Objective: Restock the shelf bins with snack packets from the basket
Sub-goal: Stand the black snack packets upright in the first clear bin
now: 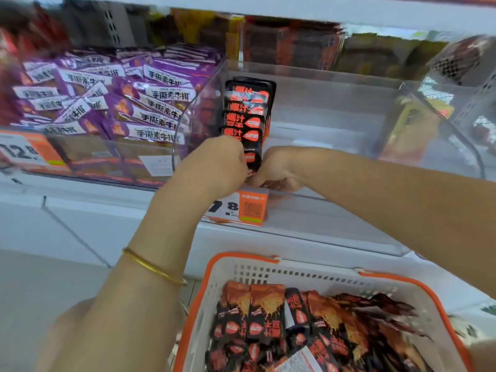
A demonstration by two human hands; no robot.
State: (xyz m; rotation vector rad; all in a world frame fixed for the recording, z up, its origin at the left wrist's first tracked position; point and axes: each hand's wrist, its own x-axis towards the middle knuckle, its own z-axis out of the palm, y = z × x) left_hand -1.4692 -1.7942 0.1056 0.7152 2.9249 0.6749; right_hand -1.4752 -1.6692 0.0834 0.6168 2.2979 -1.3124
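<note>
A row of black-and-orange snack packets (248,114) stands on edge along the left wall of a clear shelf bin (335,108). My left hand (222,165) grips the near end of that row from the left. My right hand (279,170) holds the same end from the right, fingers curled under it at the bin's front lip. Below, a white basket with an orange rim (257,275) holds several more of the same packets (308,326).
The bin to the left is full of purple packets (112,98). An orange price tag (241,208) hangs on the shelf edge under my hands. Another clear bin (440,122) with yellow and red packets sits at the right. More stock fills the back row.
</note>
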